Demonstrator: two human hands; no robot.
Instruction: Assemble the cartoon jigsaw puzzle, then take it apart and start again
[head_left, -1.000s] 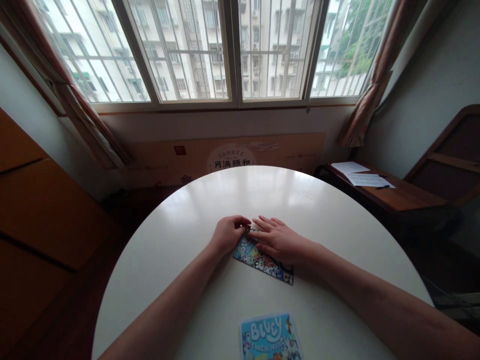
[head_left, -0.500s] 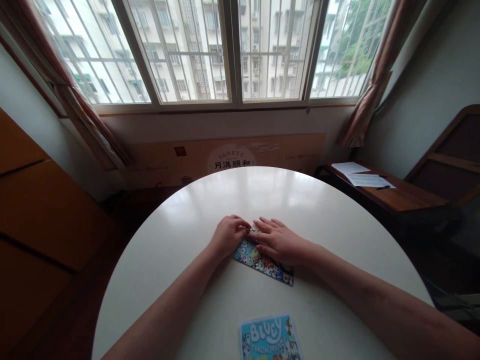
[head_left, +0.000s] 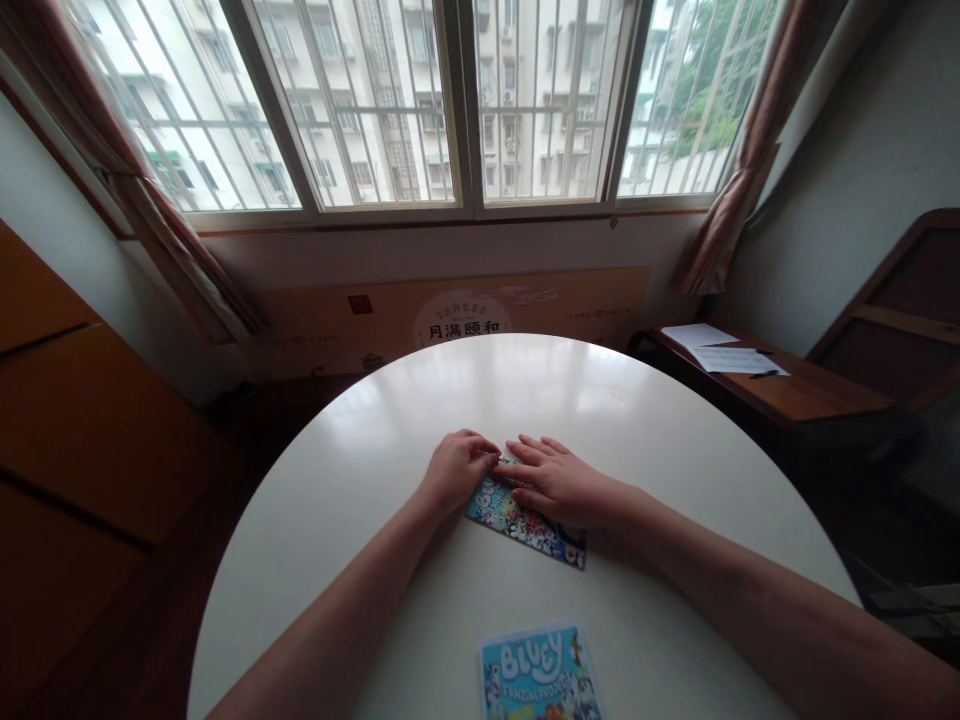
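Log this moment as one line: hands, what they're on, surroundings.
left hand: at left end of colourful printed sheet | right hand: laid open across it | nearby: Bluey-titled card on white table

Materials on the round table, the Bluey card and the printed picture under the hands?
Round table: probably laminate or lacquered board, glossy; window light reflects off its smooth white top.
Bluey card: likely paper or card, from the flat colour print and pale border; coating unclear.
Printed picture: likely cardboard, flat with straight edges and dense print; finish hard to tell.
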